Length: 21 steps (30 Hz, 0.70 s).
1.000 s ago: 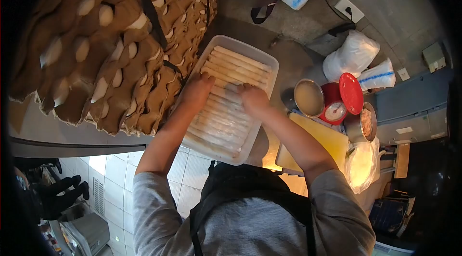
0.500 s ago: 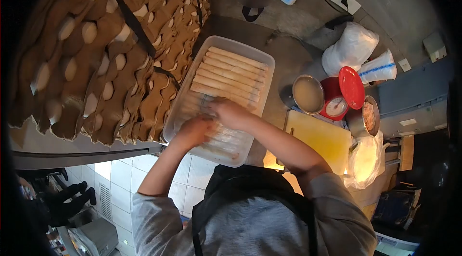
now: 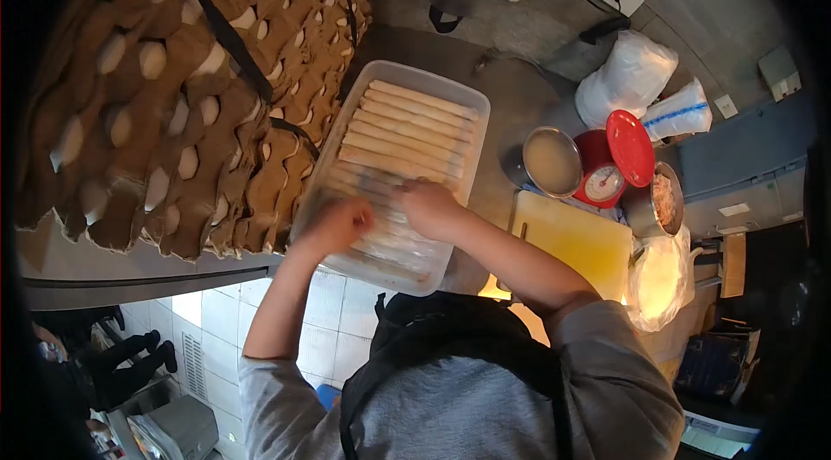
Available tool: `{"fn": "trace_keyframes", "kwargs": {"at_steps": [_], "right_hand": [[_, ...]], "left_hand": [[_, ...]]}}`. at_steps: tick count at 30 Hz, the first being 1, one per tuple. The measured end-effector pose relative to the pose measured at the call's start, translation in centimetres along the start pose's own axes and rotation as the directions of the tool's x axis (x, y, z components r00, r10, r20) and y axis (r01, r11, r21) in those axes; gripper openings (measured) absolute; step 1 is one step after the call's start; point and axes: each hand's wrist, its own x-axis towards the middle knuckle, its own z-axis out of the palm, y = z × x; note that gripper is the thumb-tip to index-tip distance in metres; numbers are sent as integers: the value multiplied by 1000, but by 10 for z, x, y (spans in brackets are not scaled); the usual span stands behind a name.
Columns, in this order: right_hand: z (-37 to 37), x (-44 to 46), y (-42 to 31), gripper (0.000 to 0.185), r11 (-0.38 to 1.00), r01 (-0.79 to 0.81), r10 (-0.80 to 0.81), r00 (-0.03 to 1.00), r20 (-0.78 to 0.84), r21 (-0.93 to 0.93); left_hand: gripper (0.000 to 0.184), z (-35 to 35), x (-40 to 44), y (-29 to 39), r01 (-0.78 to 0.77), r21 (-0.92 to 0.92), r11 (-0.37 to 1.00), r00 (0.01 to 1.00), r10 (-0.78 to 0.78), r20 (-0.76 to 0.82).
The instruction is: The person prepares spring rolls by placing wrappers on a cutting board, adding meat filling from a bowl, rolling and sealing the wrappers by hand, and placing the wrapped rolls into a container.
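Note:
A clear plastic tub (image 3: 480,127) holds pale rolls (image 3: 407,127) laid side by side. A thin transparent plastic sheet (image 3: 389,244) covers the rolls in the tub's near half, while the far ones are bare. My left hand (image 3: 338,224) is over the tub's left side, its fingers curled and smeared by motion; what they may hold is hidden. Near the middle of the tub, my right hand (image 3: 424,207) has bent fingers pressed together at the sheet's upper part, their tips partly hidden.
Egg trays (image 3: 173,114) are stacked on the left. To the right are a pot of liquid (image 3: 552,163), a red scale (image 3: 602,179), a yellow cutting board (image 3: 576,244), a pot of filling (image 3: 662,200) and plastic bags (image 3: 628,79). A person's legs (image 3: 130,365) show at lower left.
Both hands have come nearer the front of the tub, and the sheet no longer covers the far rolls. Since the middle frame, my hands have moved apart.

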Motion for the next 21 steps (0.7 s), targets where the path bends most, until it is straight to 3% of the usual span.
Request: {"fn": "trace_keyframes", "kwargs": {"at_steps": [1, 3, 6, 9, 12, 15, 16, 19, 21], "right_hand": [[1, -4, 5, 30, 995, -46, 48, 998, 26, -90], [4, -8, 16, 25, 954, -132, 153, 986, 61, -269], [-1, -10, 21, 20, 906, -108, 140, 989, 49, -410], [1, -9, 25, 20, 881, -59, 136, 982, 131, -470], [9, -30, 19, 22, 957, 93, -104, 994, -27, -274], [5, -56, -13, 26, 984, 175, -173, 974, 145, -3], [20, -58, -13, 26, 978, 206, -202, 975, 89, -31], [38, -50, -14, 25, 984, 164, -147, 970, 193, -73], [47, -49, -15, 24, 973, 209, -197, 973, 119, -100]], "left_hand": [[11, -3, 10, 0, 12, 0, 1000, 984, -12, -178], [9, -14, 38, -3, 69, 278, 958, 951, 21, -307], [11, -20, 66, 7, 275, 444, 853, 944, -151, -294], [10, -11, 66, -1, 255, 525, 812, 937, -74, -340], [16, -10, 49, -5, 234, 572, 786, 971, -154, -184], [15, -7, 3, -15, -9, 525, 851, 992, 75, -104], [14, -4, -6, -15, 11, 526, 850, 992, 58, -115], [11, 0, -21, -18, 83, 527, 846, 987, 3, -160], [10, 4, -30, -17, 143, 526, 838, 978, -39, -204]]}}
